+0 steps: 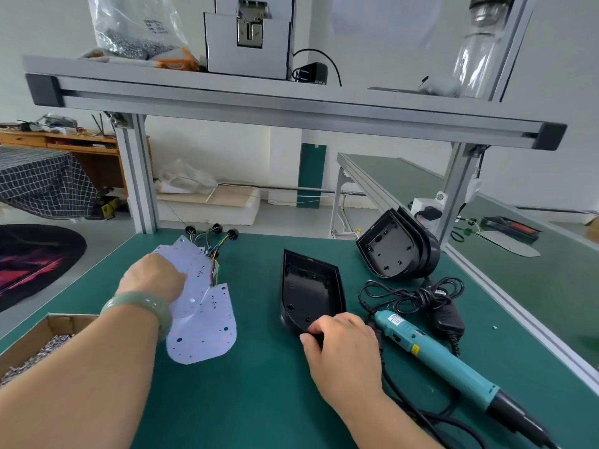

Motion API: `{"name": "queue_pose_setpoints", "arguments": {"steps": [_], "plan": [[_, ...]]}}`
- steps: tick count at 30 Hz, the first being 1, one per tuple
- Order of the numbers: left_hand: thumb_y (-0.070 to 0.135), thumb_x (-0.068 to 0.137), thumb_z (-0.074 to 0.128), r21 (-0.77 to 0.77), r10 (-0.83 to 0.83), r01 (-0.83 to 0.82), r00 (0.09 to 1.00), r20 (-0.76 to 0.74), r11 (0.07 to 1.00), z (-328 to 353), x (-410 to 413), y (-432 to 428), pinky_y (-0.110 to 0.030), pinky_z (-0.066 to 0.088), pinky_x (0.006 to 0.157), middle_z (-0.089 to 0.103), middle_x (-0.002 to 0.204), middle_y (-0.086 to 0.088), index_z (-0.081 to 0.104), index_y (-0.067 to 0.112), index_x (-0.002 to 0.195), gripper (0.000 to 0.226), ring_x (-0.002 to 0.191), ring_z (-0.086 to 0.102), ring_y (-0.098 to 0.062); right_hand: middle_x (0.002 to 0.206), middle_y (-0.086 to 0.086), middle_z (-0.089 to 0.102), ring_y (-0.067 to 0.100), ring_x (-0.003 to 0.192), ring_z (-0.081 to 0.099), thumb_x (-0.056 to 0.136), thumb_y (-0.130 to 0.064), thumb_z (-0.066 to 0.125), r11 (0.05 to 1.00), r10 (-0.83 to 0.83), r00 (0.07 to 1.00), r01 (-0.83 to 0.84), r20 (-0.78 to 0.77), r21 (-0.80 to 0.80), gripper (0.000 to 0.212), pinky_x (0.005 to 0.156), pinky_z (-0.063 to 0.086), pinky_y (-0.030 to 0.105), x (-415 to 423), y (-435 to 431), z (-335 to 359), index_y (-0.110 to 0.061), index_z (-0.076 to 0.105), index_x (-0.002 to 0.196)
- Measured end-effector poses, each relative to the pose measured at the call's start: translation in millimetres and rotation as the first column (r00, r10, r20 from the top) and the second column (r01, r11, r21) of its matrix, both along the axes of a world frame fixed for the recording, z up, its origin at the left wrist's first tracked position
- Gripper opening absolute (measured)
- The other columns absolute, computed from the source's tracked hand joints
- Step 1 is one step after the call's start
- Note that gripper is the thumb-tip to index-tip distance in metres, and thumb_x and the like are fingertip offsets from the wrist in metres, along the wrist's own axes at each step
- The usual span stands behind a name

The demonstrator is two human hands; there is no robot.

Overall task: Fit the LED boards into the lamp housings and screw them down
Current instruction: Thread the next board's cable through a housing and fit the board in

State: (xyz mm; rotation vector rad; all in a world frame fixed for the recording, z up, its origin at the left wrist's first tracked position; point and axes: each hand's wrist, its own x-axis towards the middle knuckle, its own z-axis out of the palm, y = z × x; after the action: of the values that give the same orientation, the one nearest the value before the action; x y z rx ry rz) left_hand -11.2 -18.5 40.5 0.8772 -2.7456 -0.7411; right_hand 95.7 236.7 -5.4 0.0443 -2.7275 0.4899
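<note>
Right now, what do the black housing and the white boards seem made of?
Lamp housing: probably moulded black plastic, semi-gloss; ribs and screw bosses show inside. LED boards: thin sheets, matte white coating, maybe metal-backed; the core cannot be seen.

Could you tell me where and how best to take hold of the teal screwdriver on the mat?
Wrap the right hand round the middle of the teal screwdriver, coming from above: it lies flat on the mat, its barrel round and bare there, with cords crowding its far end.
</note>
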Motion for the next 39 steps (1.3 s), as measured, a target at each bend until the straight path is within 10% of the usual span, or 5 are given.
{"name": "queue_pose_setpoints", "arguments": {"steps": [13,16,23,28,39], "plan": [[0.006,0.094,0.053,0.891,-0.108,0.343,0.939,-0.325,0.299,8.5,99.3,74.8,-0.038,0.053,0.074,0.075,0.077,-0.006,0.062,0.008,0.093,0.009,0.075,0.067,-0.024,0.120,-0.006,0.060,0.009,0.112,0.057,0.093,-0.041,0.056,0.528,0.238,0.967,-0.049,0.092,-0.848,0.050,0.095,0.040,0.027,-8.0,-14.8,47.9,-0.014,0.048,0.134],[0.002,0.093,0.054,0.771,-0.434,0.536,0.819,-0.376,0.344,-1.0,127.9,91.6,-0.035,0.052,0.076,0.075,0.088,-0.008,0.067,0.007,0.093,0.014,0.076,0.068,-0.022,0.092,0.012,0.071,0.024,0.078,0.066,0.094,-0.018,0.059,0.093,0.461,0.877,0.101,0.133,-0.991,0.015,0.074,0.052,0.036,-10.9,-5.7,78.9,-0.006,0.065,0.102],[0.030,0.089,0.063,0.445,-0.343,0.551,0.816,-0.465,0.706,15.8,104.6,76.2,-0.025,0.048,0.073,0.071,0.103,0.005,0.058,0.017,0.117,0.031,0.085,0.067,-0.009,0.071,0.000,0.059,0.015,0.060,0.047,0.077,-0.016,0.062,0.651,0.593,0.805,-0.456,0.031,-0.607,0.024,0.059,0.040,0.026,36.3,55.3,113.3,-0.036,0.070,0.088],[0.042,0.061,0.081,-0.059,-0.602,0.696,0.571,-0.558,0.715,31.1,67.4,95.7,-0.039,0.005,0.117,0.017,0.149,0.019,0.010,0.025,0.152,0.117,0.141,0.007,-0.007,0.088,-0.014,0.073,0.003,0.079,0.067,0.083,-0.025,0.069,0.518,0.822,0.570,-0.735,0.017,-0.438,0.020,0.075,0.049,0.015,73.3,77.7,139.2,-0.042,0.070,0.093],[0.026,0.083,0.064,0.172,-0.438,0.568,0.764,-0.474,0.805,-1.0,39.1,85.5,-0.031,0.048,0.064,0.057,0.067,0.001,0.051,0.020,0.067,0.021,0.065,0.058,-0.022,0.081,-0.006,0.072,0.011,0.077,0.065,0.067,-0.019,0.076,0.169,0.456,0.669,-0.712,-0.587,-0.681,0.019,0.076,0.053,0.022,56.2,111.7,138.2,-0.027,0.074,0.084]]}}
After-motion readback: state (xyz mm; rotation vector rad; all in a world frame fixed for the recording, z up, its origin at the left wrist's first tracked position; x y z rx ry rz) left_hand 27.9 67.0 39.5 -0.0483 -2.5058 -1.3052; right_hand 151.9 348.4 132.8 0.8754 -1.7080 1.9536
